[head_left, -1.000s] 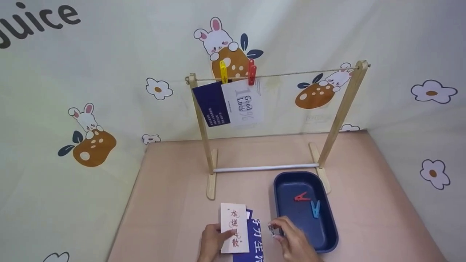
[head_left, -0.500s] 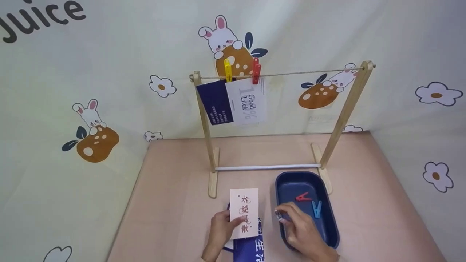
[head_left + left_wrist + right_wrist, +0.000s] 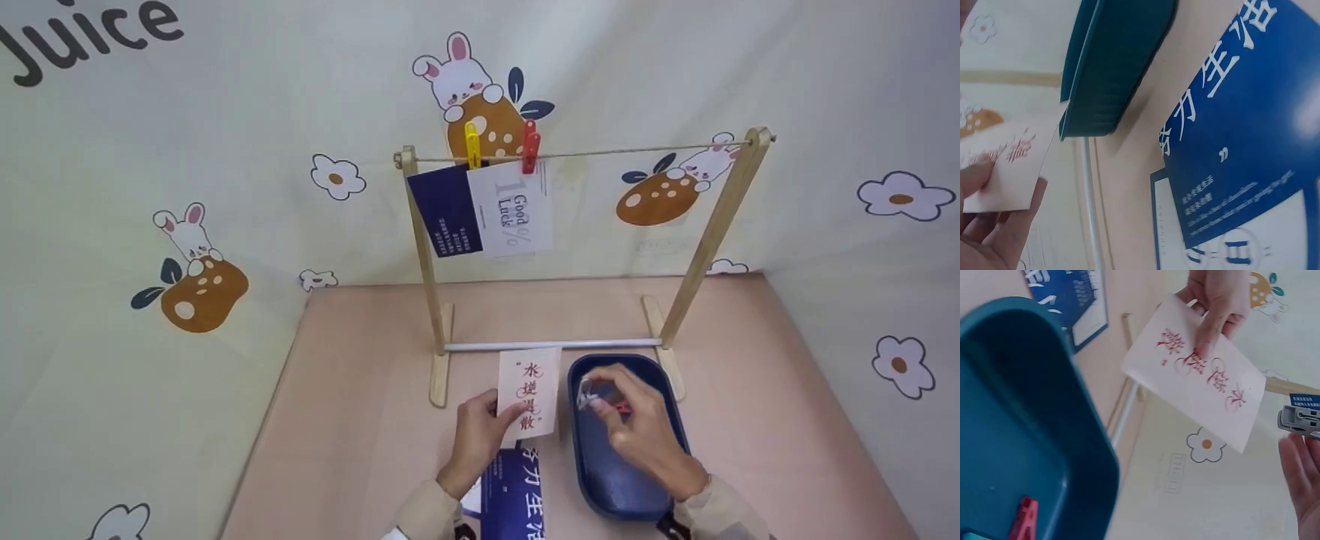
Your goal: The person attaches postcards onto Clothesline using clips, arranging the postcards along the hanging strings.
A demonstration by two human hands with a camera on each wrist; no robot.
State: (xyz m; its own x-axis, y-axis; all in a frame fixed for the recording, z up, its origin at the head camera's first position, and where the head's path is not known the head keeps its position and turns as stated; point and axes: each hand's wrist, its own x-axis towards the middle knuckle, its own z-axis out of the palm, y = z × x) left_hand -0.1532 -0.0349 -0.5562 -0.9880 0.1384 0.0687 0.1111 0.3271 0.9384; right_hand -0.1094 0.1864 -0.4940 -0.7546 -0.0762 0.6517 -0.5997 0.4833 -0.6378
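My left hand [image 3: 480,431] pinches a pale card [image 3: 529,375] with red Chinese characters, thumb on its face, raised above the table. To its right, my right hand [image 3: 641,431] holds a grey clothespin [image 3: 1300,421] between thumb and fingers, over the blue tray [image 3: 585,484]. Card and clothespin are apart. Below the left hand lie a blue card [image 3: 510,487] with white characters and a white-and-blue card [image 3: 1241,247] partly under it. Inside the tray, a red clothespin [image 3: 1024,517] shows, and a teal one [image 3: 971,536] is mostly cut off.
Behind stands a wooden frame [image 3: 709,247] with a rope [image 3: 637,149] across its top. A dark blue card [image 3: 446,210] and a white card [image 3: 517,214] hang there by a yellow clothespin [image 3: 472,146] and a red clothespin [image 3: 531,146]. Printed cloth surrounds the table.
Both hands have moved forward and up, the left also to the right, carrying the pale card and the grey clothespin. The right hand now covers the teal clothespin in the head view.
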